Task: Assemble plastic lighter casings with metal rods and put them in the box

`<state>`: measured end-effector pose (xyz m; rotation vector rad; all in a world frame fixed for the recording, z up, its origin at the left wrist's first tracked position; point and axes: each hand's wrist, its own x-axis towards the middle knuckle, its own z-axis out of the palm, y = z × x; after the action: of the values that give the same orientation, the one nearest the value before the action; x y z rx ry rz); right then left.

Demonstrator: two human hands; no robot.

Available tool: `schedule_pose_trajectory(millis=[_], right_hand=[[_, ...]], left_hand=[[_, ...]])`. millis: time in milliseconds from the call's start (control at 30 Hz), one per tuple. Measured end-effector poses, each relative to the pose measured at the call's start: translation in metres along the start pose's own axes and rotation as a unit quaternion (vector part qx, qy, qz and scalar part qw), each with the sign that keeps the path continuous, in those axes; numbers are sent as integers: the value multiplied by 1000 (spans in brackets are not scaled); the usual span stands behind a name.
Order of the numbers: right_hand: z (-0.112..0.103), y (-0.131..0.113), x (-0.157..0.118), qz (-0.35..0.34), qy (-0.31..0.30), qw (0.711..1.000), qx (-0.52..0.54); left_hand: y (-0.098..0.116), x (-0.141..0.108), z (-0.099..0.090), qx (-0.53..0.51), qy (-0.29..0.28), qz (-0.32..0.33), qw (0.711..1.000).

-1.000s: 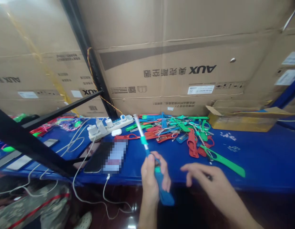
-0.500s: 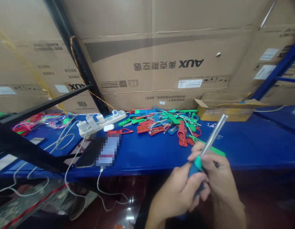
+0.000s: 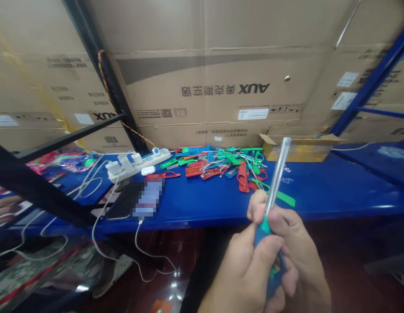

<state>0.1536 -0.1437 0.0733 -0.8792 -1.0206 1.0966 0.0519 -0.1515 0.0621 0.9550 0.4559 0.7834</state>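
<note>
1. Holding a blue-handled tool (image 3: 272, 191) with both hands is the state shown. Its silver metal shaft points upward with a slight tilt to the right, and a teal-green collar (image 3: 264, 226) sits where the shaft meets the handle.
2. Location: the tool is held in the air, in front of the blue steel bench (image 3: 338, 195) and apparently clear of its edge.
3. Left hand (image 3: 244, 278): closed around the handle, with the thumb lying across the blue body.
4. Right hand (image 3: 296, 243): also closed, with the fingers curled around the handle near the collar. One finger rises beside the base of the shaft. The lower end of the handle is partly hidden between the hands, so the exact contact there cannot be determined.
5. Progress, as judged from the layout: one item is in hand, while a heap of red, green and blue plastic tags (image 3: 210, 173) with wire loops lies on the bench. Most of the work therefore appears to be left.
6. Surroundings: a white power strip (image 3: 146, 163), a phone (image 3: 121, 204) with a blurred area and a white cable (image 3: 92, 230) lie left of the heap. An open cardboard box (image 3: 296, 152) stands behind it, against AUX cartons (image 3: 202, 74). Another person's hand (image 3: 4, 204) shows at the far left edge.
</note>
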Motion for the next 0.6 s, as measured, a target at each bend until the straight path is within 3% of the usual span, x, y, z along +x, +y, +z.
schedule_pose_trajectory(millis=[100,167,233,300,433,600], right_hand=[[-7,-8,2,-18,-53,997,-56],[-13,-9,2,-28,-64,994,-82],[-18,-5,4,-56,-71,989,-116],[-23,2,7,-88,-63,981,-160],[-31,20,18,-76,80,975,-195],[-63,32,40,-20,191,981,16]], left_hand=[[3,-7,5,-4,19,13,1000],[3,-7,3,-4,-3,17,1000],[4,-1,-7,-16,-24,38,999],[7,12,-23,-53,11,84,995],[16,45,-74,-121,155,145,970],[19,68,-132,-136,240,145,950]])
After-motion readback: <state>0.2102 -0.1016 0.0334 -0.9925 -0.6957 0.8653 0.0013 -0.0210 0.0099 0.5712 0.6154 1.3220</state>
